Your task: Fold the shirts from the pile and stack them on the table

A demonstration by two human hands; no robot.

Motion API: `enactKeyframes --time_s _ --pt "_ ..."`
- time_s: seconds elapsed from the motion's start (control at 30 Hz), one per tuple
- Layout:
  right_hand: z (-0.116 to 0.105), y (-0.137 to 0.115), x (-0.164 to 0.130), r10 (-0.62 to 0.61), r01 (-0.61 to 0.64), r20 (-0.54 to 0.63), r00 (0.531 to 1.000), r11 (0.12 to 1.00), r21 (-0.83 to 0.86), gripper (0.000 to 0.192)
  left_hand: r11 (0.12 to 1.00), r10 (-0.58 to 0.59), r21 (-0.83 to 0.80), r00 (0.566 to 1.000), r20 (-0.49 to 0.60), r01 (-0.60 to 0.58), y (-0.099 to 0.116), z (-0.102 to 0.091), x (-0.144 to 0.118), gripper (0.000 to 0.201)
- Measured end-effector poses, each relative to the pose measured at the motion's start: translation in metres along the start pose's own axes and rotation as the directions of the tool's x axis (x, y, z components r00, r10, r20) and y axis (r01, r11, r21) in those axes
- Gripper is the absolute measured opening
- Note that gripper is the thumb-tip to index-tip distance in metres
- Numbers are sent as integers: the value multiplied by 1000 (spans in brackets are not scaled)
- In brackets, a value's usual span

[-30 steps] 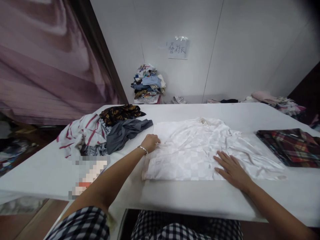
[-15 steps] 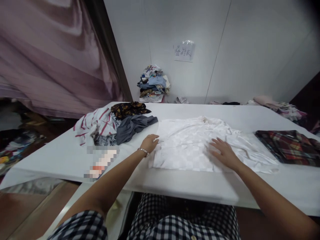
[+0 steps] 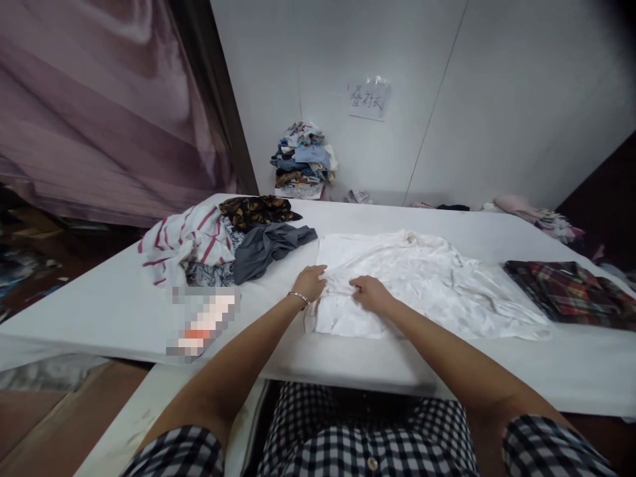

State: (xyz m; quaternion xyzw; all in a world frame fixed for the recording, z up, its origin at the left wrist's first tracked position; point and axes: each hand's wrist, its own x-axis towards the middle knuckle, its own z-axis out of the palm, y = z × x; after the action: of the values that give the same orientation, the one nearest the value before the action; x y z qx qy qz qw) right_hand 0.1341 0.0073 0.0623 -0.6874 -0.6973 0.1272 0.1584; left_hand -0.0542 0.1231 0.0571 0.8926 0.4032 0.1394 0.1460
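Single head-worn view, looking forward and down, close over table [image 3: 124, 311], edges perhaps distorted

Soft, even indoor light falls from above, leaving the white wall [image 3: 497, 99] and bench [image 3: 99, 311] bright but without glare. Shadows are faint, darkest under the bench edge. Wide-lens distortion bends the edges; the corners darken. A pixelated patch [image 3: 203, 321] blurs part of the bench.

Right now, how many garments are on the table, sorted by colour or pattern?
White shirt, under both hands: 1
Red-striped white garment: 1
Grey garment: 1
Dark brown patterned garment: 1
Black-and-white print garment: 1
Plaid shirt: 1
Total: 6
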Motion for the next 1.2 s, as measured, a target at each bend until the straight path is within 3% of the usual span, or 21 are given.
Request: enactKeyframes --time_s 0.13,0.23,0.3,0.4,0.5,0.57,0.83,0.93,1.07,1.2 --pt "9 -7 -21 -239 230 -33 970 958 -170 21 993 118 -31 991 57 -116 12 -1 13 59" --pt "15 -8 -31 -305 263 -98 947 914 -308 25 949 314 -50 942 117 -310 20 -4 15 62" --pt "18 -7 -36 -331 278 -105 938 897 -343 23 913 407 -56 906 117 -403 20 -6 15 52" --pt "19 -5 -43 -376 326 -94 922 884 -336 23 937 349 -41 937 24 -348 10 -8 12 35" --pt "20 -4 -49 -403 357 -88 911 877 -323 25 975 219 -37 974 -51 -221 -5 -6 8 31" --pt "20 -4 -51 -409 369 -74 910 877 -306 26 979 197 -38 979 -51 -199 -13 -4 5 32" --pt "10 -10 -57 -366 353 2 931 896 -269 27 909 394 -130 918 -42 -396 -9 -12 -14 59" --pt "9 -9 -58 -387 367 -12 922 884 -290 27 882 454 -138 891 -15 -451 -2 -23 -27 51" --pt "8 -6 -58 -424 392 -61 904 876 -280 26 889 444 -114 896 -20 -443 3 -36 -49 21" --pt "7 -5 -57 -423 396 -90 902 891 -220 25 871 491 -54 870 42 -488 -4 -36 -65 28"
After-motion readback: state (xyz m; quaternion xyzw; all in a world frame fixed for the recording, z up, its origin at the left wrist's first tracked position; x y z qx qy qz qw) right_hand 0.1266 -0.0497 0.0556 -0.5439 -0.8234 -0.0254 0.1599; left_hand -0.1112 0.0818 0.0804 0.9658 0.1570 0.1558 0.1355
